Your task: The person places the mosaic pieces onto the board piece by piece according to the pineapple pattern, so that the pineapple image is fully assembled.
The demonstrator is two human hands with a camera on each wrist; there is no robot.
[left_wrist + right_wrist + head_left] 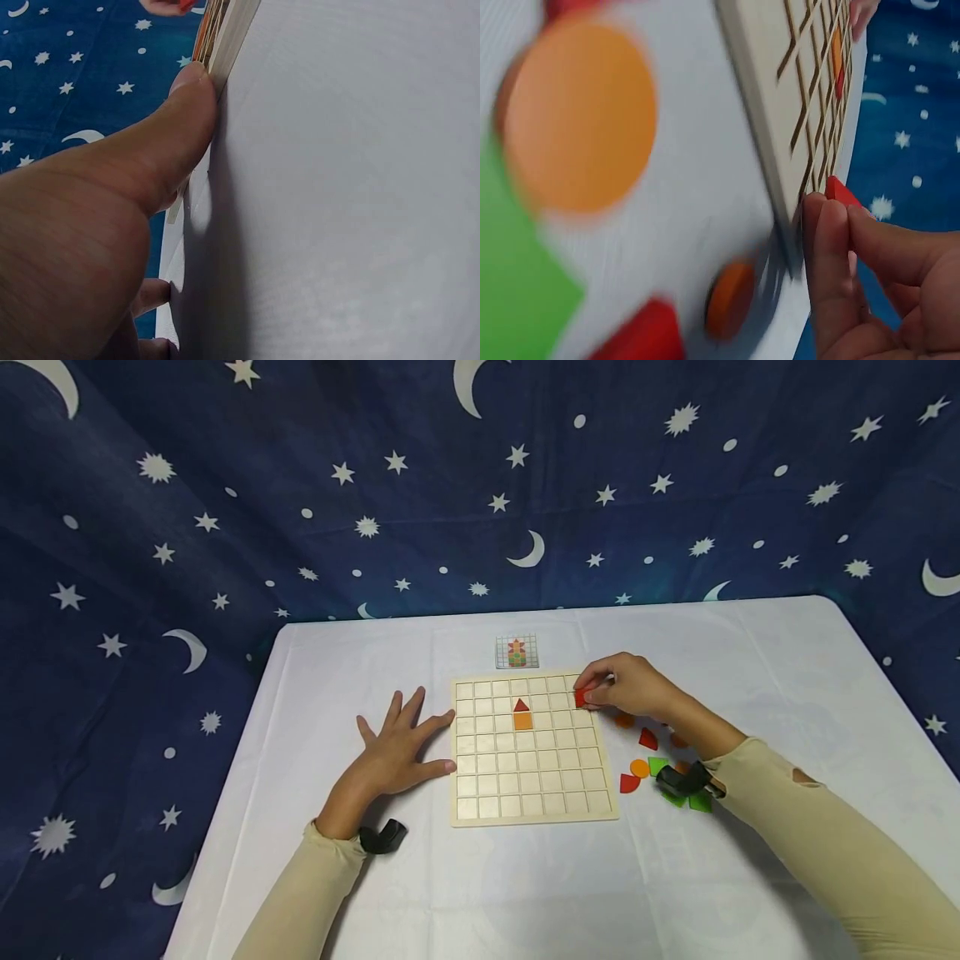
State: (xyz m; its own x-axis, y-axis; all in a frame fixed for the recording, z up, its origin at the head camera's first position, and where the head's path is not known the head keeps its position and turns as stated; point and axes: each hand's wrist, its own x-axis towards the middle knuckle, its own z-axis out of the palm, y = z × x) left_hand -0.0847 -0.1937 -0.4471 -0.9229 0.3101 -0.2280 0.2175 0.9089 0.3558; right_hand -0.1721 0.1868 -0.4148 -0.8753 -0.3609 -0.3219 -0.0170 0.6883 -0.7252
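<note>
A pale wooden grid board (pixel 487 785) lies on the white table, with an orange square (pixel 522 721) and a red triangle (pixel 521 704) in its cells, the triangle just above the square. Over the board's upper right corner, my right hand (pixel 630 685) pinches a red piece (pixel 581 697) between thumb and fingers; in the right wrist view part of this red piece (pixel 843 192) shows past the fingertips, its full shape hidden. My left hand (pixel 397 750) rests spread on the table, thumb and index finger touching the board's left edge. In the left wrist view the thumb (pixel 187 112) meets that edge.
Behind the board stands a small pattern card (pixel 517 652) with a coloured figure on a grid. Loose pieces lie right of the board, among them a red quarter circle (pixel 629 783), an orange circle (pixel 640 768) and a green square (pixel 657 766), partly under my right forearm.
</note>
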